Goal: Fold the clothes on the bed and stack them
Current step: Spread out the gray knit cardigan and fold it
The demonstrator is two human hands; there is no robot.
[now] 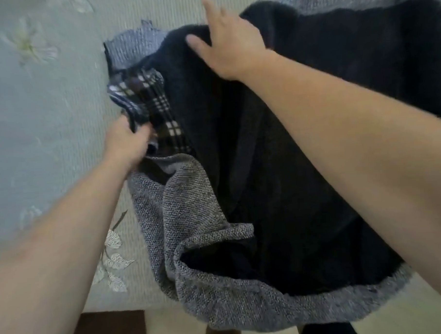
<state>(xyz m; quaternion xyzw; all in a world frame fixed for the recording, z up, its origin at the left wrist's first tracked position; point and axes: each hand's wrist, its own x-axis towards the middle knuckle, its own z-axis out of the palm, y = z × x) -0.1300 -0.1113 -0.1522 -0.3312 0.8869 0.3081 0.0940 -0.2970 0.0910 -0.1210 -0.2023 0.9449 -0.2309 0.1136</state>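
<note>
While your left hand pinches the plaid fabric and your right hand lies spread on the dark lining, the grey knit jacket sprawls unfolded on the bed; no stack shows, so folding looks barely begun

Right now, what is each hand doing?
Left hand: grips the plaid fabric.
Right hand: open, resting flat on the dark jacket.

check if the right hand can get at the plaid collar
Probably yes: the right hand rests open on the dark lining, with the plaid collar uncovered beside it; the left hand grips only its lower end.
</note>
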